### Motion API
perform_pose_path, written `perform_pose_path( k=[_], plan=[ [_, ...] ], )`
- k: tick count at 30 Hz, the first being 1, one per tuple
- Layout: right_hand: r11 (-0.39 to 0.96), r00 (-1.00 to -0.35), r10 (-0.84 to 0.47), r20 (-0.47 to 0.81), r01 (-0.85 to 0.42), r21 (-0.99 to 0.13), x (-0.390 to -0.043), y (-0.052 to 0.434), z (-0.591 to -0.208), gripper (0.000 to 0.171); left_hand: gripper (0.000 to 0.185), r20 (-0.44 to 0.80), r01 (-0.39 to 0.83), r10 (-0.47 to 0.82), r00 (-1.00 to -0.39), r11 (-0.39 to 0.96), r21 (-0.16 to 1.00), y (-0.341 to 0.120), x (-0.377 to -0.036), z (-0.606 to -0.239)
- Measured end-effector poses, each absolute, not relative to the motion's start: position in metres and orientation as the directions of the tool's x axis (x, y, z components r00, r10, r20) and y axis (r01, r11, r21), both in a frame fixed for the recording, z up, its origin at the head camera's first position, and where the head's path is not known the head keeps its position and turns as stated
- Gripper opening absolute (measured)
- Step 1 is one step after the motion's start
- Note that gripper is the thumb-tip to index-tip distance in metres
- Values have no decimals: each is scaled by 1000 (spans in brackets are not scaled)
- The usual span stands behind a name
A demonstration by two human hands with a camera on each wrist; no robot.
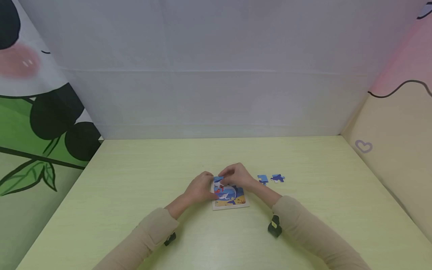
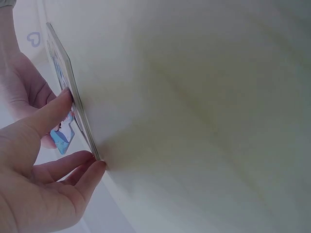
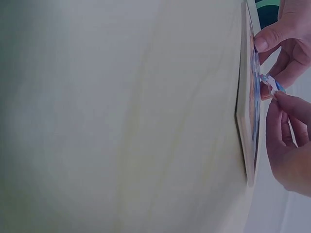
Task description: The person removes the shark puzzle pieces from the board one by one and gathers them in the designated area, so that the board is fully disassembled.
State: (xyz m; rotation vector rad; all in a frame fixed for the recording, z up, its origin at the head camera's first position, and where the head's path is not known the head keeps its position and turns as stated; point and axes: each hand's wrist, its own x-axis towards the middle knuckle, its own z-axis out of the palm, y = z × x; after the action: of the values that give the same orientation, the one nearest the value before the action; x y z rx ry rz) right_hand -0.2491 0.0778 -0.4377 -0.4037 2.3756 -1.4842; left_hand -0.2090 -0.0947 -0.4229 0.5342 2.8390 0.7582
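We see the right hand pinching a blue jigsaw piece over the square cardboard puzzle board; the left hand, fingers straight, steadies the board's edge. Misaligned tabs could jam, or the board could skid on the counter.

The pale yellow-green wooden table looks smooth and matt with faint grain; the square cardboard puzzle board carries a slightly glossy printed picture; the beige cloth sleeves look soft

Puzzle board on table, two loose pieces to its right
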Motion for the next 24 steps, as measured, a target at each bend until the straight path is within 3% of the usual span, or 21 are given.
perform_pose_path(
  k=[11, 24],
  plan=[
    [417, -915, -390, -106, -73, -906, -249, 98, -426, 18, 61, -50, 293, 369, -928, 805, 516, -94, -207, -421],
    [482, -931, -348, -110, -78, -873, -249, 170, -418, 22, 61, -40, 311, 383, -923, 804, 506, -95, -208, -425]
  ],
)
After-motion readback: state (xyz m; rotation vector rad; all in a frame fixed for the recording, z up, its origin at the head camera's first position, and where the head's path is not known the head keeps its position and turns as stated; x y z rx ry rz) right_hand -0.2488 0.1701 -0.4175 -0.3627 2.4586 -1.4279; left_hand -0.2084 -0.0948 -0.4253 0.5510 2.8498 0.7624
